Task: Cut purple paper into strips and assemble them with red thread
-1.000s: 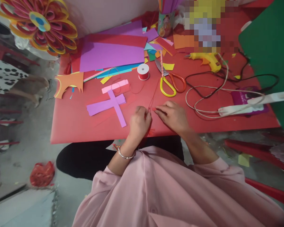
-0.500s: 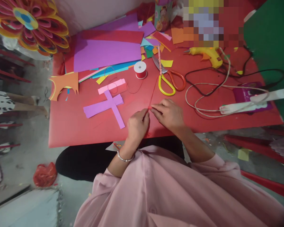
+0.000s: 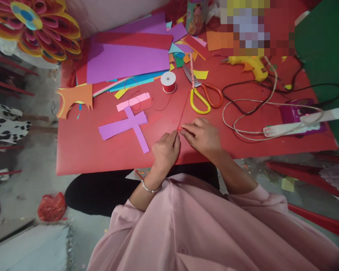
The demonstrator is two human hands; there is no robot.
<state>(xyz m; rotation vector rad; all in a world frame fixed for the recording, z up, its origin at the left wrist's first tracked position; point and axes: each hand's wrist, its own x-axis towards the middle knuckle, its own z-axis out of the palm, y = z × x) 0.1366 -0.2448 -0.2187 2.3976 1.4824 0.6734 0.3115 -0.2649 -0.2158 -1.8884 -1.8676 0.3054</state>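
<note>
Both hands meet near the front edge of the red table [image 3: 81, 158]. My left hand [image 3: 165, 150] is closed in a pinch, and my right hand [image 3: 202, 136] pinches too; their fingertips touch at a small red piece [image 3: 179, 129]. A thin red thread [image 3: 184, 109] runs from that pinch up the table toward the red thread spool [image 3: 168, 81]. Left of my hands lie two purple paper strips crossed [image 3: 128, 127] with a pink strip [image 3: 134, 102] above them.
Yellow and orange scissors [image 3: 205, 98] lie beyond my right hand. A yellow glue gun [image 3: 250, 64], cords [image 3: 243, 113] and a white power strip [image 3: 299, 124] fill the right side. Coloured paper sheets [image 3: 127, 60] cover the back. A paper flower [image 3: 36, 26] hangs far left.
My hands stay pinched together on the thread and have shifted only slightly; the view has drifted a little.
</note>
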